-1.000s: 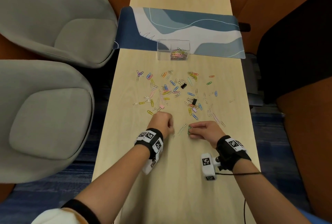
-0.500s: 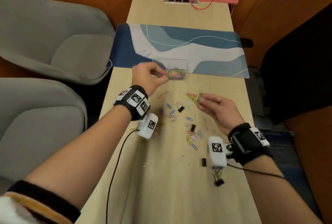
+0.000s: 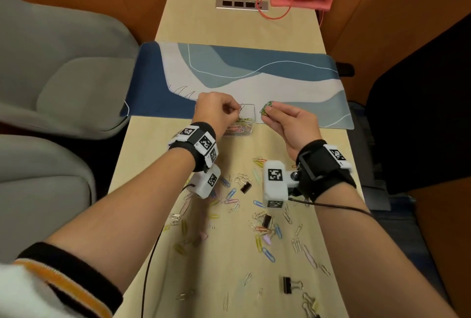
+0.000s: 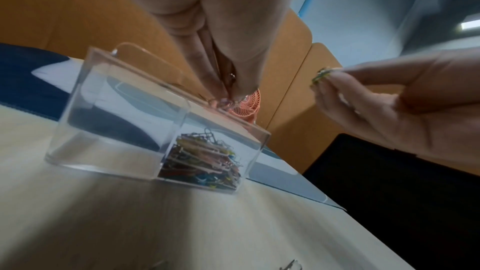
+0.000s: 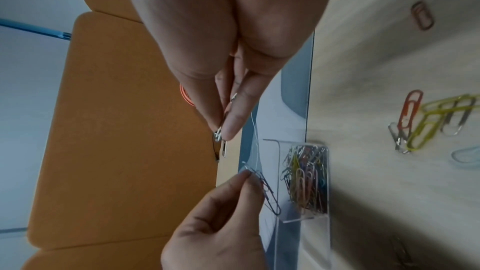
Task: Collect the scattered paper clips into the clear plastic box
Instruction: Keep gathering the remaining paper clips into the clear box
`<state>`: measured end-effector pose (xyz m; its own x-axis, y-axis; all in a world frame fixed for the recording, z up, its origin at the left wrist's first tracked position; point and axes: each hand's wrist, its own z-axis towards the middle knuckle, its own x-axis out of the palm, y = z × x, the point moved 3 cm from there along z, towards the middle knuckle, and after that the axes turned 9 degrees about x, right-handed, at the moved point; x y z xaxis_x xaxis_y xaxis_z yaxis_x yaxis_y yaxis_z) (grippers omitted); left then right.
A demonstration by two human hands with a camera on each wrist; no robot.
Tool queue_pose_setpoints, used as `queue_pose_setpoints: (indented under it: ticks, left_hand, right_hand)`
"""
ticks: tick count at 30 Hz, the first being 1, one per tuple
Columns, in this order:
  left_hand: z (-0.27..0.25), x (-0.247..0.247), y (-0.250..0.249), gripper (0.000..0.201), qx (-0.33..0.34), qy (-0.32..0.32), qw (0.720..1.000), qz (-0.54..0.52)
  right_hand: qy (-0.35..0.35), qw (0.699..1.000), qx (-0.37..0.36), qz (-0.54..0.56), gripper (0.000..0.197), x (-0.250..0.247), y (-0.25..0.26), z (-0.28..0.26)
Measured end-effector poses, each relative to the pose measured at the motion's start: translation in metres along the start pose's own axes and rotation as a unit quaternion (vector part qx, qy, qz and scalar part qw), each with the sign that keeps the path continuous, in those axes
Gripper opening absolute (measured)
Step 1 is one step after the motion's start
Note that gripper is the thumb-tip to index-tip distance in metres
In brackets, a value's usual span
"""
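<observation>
pinching clips (image 3: 265,108) above box (image 3: 251,111)

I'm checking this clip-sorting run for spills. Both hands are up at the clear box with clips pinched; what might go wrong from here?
1. The left hand holds its paper clips right at the rim of the clear box; released off-centre, they may land on the desk mat.
2. The right hand pinches its green clips beside the box, not over it; a loosened grip drops them outside.
3. Black binder clips lie among the loose clips and might get scooped in.
</observation>
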<state>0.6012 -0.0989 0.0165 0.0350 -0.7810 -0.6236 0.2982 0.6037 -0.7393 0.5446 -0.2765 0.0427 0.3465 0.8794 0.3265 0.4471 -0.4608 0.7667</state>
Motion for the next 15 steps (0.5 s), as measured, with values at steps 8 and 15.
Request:
queue_pose_setpoints:
  ticks: [8,15]
  left_hand:
    - [-0.009,-0.002,0.006,0.024,0.032,-0.024,0.998,-0.054]
    - [-0.033,-0.026,0.02,0.016,0.025,-0.084,0.991,-0.102]
  right_hand:
    - [-0.07,0.963,-0.154,-0.209,0.017,0.018,-0.013,0.037]
    - [-0.067,0.817,-0.298,-0.49,0.017,0.04,-0.019,0.048]
